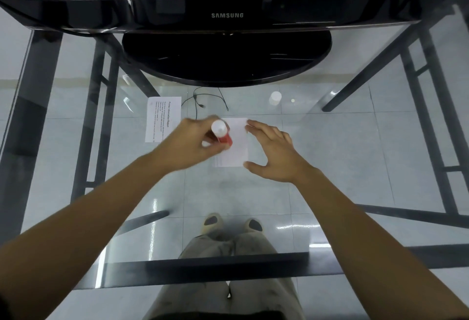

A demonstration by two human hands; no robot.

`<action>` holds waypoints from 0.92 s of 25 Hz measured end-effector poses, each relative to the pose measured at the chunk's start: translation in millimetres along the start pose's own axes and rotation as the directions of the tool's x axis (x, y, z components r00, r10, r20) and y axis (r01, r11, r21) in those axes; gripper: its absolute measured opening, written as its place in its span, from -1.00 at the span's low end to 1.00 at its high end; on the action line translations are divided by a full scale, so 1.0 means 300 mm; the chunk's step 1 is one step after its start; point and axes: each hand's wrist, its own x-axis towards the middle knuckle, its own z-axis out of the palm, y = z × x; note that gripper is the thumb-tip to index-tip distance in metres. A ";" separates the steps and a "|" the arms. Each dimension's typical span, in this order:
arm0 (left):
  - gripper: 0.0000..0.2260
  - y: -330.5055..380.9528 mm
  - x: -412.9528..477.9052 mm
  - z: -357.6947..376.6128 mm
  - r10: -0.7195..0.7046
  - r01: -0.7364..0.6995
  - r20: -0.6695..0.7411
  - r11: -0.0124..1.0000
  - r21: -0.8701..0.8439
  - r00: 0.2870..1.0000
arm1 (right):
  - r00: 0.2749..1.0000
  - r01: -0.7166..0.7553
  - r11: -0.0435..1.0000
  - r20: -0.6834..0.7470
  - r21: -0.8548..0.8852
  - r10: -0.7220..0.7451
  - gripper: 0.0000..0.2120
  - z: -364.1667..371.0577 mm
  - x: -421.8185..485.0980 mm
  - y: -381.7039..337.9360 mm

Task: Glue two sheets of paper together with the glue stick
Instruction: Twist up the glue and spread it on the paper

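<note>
Red-and-white plastic glue stick [222,132]: clasped in left grip [190,142], apparently tip-down on small white paper sheet [236,147]; right grip [274,152] spread wide, empty, at sheet edge. Risk: sheet dragged or creased by sticky strokes.

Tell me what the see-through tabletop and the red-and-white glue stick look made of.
The see-through tabletop looks like clear, glossy glass: floor tiles and the person's shoes show through it, and light glints off it. The red-and-white glue stick, gripped in the left hand, seems smooth plastic, though motion blur leaves its finish uncertain.

Glossy glass table [330,157], matt paper sheet [234,147].
</note>
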 end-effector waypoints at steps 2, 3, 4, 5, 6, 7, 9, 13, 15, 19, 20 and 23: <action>-0.77 0.020 -0.054 0.039 0.016 -0.017 0.085 1.000 0.001 0.996 | 1.000 -0.005 1.000 0.002 -0.001 0.005 -0.26 0.001 0.000 -0.002; -0.77 0.021 -0.061 0.047 0.007 -0.007 0.109 1.000 0.005 0.994 | 1.000 -0.009 1.000 0.003 -0.003 0.009 -0.26 0.002 0.000 -0.002; -0.77 0.019 -0.057 0.044 -0.006 0.006 0.119 1.000 0.004 0.993 | 1.000 -0.012 1.000 0.004 -0.004 0.012 -0.25 0.002 0.001 -0.003; -0.78 0.013 -0.045 0.034 -0.016 0.016 0.114 1.000 0.007 0.993 | 1.000 -0.012 1.000 0.004 -0.004 0.012 -0.25 0.002 0.001 -0.003; -0.78 0.007 -0.028 0.018 -0.025 0.023 0.095 0.999 0.022 0.995 | 1.000 -0.011 1.000 0.002 -0.004 0.011 -0.25 0.002 0.001 -0.002; -0.79 -0.002 -0.010 -0.003 -0.036 0.033 0.064 0.998 0.046 0.997 | 1.000 -0.009 1.000 0.000 -0.005 0.009 -0.25 0.002 0.002 -0.001; -0.80 -0.019 0.013 -0.040 -0.074 0.075 -0.023 0.994 0.081 0.997 | 1.000 -0.004 1.000 -0.002 -0.004 0.004 -0.25 0.003 0.001 0.000; -0.78 -0.006 -0.015 -0.030 -0.028 0.029 -0.014 0.998 0.053 0.999 | 1.000 -0.002 1.000 -0.008 -0.006 0.002 -0.25 0.004 0.002 0.002; -0.76 0.009 -0.051 0.007 0.013 -0.017 0.076 0.998 0.058 0.997 | 1.000 -0.005 1.000 -0.005 -0.008 0.005 -0.25 0.005 0.004 0.002; -0.80 -0.015 -0.047 -0.019 -0.042 0.042 -0.005 0.997 0.065 0.999 | 1.000 -0.004 1.000 -0.006 -0.005 0.004 -0.26 0.009 0.002 0.005; -0.81 -0.021 -0.040 -0.037 -0.061 0.064 -0.064 0.997 0.048 0.996 | 1.000 -0.003 1.000 -0.010 -0.005 0.003 -0.26 0.009 0.001 0.005; -0.81 -0.021 -0.040 -0.049 -0.115 0.088 -0.212 0.987 -0.135 0.971 | 1.000 -0.010 1.000 -0.016 0.000 0.010 -0.26 0.008 0.001 0.000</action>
